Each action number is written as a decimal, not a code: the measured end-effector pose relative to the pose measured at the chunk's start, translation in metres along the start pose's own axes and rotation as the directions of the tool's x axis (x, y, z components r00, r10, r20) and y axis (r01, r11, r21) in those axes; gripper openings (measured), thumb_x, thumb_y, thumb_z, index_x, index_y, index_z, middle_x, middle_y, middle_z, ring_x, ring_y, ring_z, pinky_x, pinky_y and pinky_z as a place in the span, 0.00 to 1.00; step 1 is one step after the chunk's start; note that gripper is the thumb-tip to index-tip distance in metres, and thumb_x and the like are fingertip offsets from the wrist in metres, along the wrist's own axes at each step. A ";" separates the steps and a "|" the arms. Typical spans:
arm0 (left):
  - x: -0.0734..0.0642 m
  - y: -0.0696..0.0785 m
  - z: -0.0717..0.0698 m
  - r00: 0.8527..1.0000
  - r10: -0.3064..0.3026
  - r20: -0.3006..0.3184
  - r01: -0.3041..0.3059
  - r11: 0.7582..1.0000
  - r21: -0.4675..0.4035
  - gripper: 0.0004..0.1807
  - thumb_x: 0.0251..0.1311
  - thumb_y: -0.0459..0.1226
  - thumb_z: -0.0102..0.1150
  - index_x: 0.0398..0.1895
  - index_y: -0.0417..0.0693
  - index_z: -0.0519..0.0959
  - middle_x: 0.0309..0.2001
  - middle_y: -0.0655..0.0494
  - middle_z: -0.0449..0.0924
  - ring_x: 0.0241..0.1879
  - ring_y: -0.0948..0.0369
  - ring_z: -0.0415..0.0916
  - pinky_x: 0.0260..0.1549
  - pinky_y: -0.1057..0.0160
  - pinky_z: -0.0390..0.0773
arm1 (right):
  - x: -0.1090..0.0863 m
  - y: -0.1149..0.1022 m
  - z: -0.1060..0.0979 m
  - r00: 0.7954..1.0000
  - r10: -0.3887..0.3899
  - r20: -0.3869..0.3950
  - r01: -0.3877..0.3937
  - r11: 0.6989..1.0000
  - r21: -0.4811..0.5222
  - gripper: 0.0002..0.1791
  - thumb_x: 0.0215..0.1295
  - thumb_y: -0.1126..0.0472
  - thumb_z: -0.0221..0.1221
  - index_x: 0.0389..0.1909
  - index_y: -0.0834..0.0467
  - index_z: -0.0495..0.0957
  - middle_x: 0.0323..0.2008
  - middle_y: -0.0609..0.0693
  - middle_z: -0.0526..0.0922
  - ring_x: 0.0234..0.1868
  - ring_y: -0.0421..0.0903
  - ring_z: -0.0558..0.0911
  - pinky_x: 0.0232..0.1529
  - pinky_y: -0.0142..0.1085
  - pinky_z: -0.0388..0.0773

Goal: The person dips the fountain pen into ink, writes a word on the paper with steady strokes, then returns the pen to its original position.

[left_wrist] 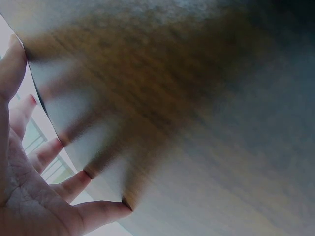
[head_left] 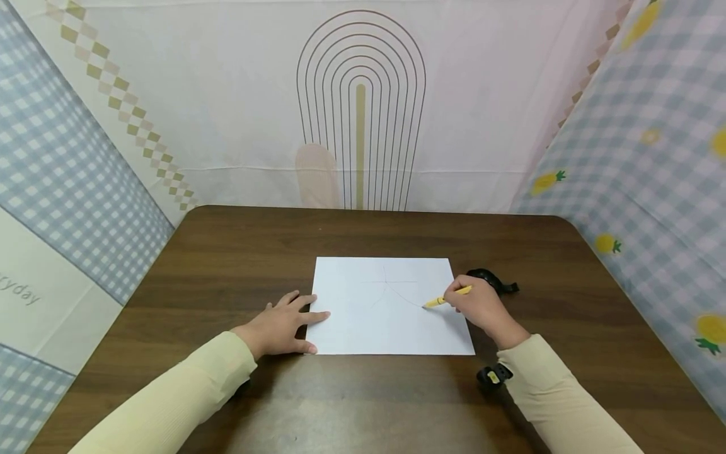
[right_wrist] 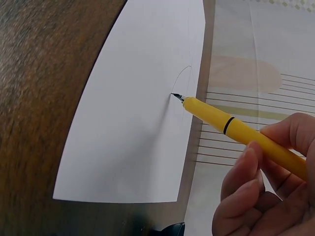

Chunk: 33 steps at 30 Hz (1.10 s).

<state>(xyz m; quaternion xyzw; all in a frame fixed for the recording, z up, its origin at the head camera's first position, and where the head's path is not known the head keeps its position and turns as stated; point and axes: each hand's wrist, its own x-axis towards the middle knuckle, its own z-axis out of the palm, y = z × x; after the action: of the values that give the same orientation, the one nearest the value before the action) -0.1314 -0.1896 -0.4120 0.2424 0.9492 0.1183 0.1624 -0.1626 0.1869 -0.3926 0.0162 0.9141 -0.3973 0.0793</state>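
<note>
A white sheet of paper lies on the brown table, carrying a few thin lines: a vertical, a horizontal and curves branching from their crossing. My right hand pinches a yellow fountain pen, its nib touching the paper at the end of the right-hand curve. In the right wrist view the nib of the fountain pen meets the thin line, with thumb and fingers round the barrel. My left hand rests with spread fingers at the sheet's left edge, fingertips on the paper and table.
Behind the right hand lies a black object, partly hidden, its kind unclear. A black device sits at the right wrist. The wooden table has rounded far corners, with patterned cloths hanging behind and at both sides.
</note>
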 end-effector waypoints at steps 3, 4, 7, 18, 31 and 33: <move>0.000 0.000 0.000 1.000 -0.002 0.002 0.002 1.000 0.008 0.38 0.55 0.56 0.65 0.70 0.65 0.67 0.74 0.48 0.54 0.72 0.38 0.46 0.55 0.25 0.56 | 0.001 0.000 0.000 1.000 0.002 -0.002 -0.002 1.000 -0.005 0.09 0.61 0.61 0.54 0.34 0.61 0.80 0.36 0.56 0.79 0.30 0.48 0.74 0.28 0.35 0.70; 0.001 -0.001 0.000 1.000 -0.002 0.003 0.002 1.000 0.011 0.38 0.55 0.56 0.65 0.70 0.65 0.67 0.74 0.48 0.54 0.72 0.38 0.46 0.55 0.25 0.56 | 0.001 0.001 0.000 1.000 0.003 -0.002 -0.003 1.000 -0.006 0.09 0.61 0.61 0.54 0.34 0.61 0.80 0.36 0.56 0.79 0.30 0.48 0.74 0.28 0.35 0.70; 0.001 -0.001 0.000 1.000 0.000 0.003 0.000 1.000 0.016 0.38 0.55 0.56 0.65 0.70 0.65 0.67 0.74 0.49 0.54 0.72 0.38 0.46 0.55 0.25 0.56 | 0.001 0.001 -0.001 1.000 0.007 0.003 -0.007 1.000 -0.009 0.09 0.61 0.60 0.54 0.35 0.61 0.80 0.36 0.56 0.79 0.30 0.48 0.74 0.29 0.35 0.70; 0.001 -0.003 0.000 1.000 0.005 0.007 -0.005 1.000 0.016 0.38 0.55 0.56 0.64 0.71 0.65 0.66 0.74 0.48 0.53 0.72 0.38 0.46 0.54 0.25 0.56 | -0.001 -0.001 -0.002 1.000 0.014 0.010 -0.014 1.000 0.007 0.10 0.62 0.59 0.55 0.36 0.61 0.80 0.37 0.56 0.79 0.33 0.48 0.75 0.32 0.35 0.72; 0.000 -0.002 0.002 1.000 0.002 0.001 -0.002 1.000 -0.002 0.38 0.54 0.56 0.65 0.70 0.64 0.67 0.74 0.48 0.54 0.72 0.37 0.45 0.55 0.24 0.55 | -0.002 0.003 -0.001 1.000 0.013 0.020 -0.013 1.000 0.004 0.11 0.64 0.58 0.57 0.38 0.62 0.80 0.35 0.55 0.80 0.33 0.49 0.76 0.32 0.34 0.73; 0.000 -0.002 0.001 1.000 0.000 0.001 0.000 1.000 -0.008 0.38 0.54 0.55 0.66 0.70 0.64 0.67 0.74 0.48 0.54 0.72 0.37 0.45 0.55 0.24 0.55 | -0.002 0.003 -0.002 1.000 0.010 0.014 -0.010 1.000 0.009 0.10 0.64 0.58 0.57 0.38 0.61 0.80 0.35 0.55 0.80 0.33 0.49 0.76 0.32 0.35 0.73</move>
<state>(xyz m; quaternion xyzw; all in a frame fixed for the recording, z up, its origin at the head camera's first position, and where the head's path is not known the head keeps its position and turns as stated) -0.1314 -0.1913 -0.4138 0.2419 0.9486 0.1221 0.1638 -0.1601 0.1905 -0.3933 0.0184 0.9117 -0.4010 0.0876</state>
